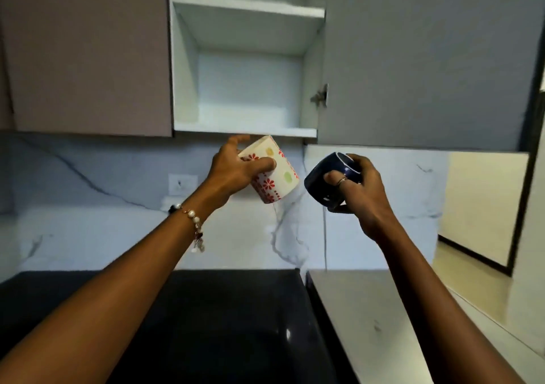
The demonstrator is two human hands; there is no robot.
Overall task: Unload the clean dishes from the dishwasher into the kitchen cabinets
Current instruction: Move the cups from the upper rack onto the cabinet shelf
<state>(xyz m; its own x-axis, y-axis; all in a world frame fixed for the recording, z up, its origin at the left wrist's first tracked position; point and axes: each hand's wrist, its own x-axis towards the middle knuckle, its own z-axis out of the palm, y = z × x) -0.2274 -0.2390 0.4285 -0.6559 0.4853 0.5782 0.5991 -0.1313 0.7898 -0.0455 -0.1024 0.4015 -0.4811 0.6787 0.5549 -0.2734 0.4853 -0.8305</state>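
Left hand point(233, 171) holds floral cup point(272, 174), unlabelled.

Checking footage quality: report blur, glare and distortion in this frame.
Head view: soft motion blur throughout; wide-angle bending of the open white cabinet edges; a small glare spot on the glossy black countertop; the floral white mug and dark blue cup remain legible.

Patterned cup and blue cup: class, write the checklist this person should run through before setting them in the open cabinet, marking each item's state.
1. Left hand grips patterned cup: ok.
2. Right hand grips blue cup: ok.
3. Cabinet door open: ok.
4. Bottom shelf has free space: ok.
5. Cups level for placing: not ok, both tilted.
6. Cups dry inside: cannot tell.
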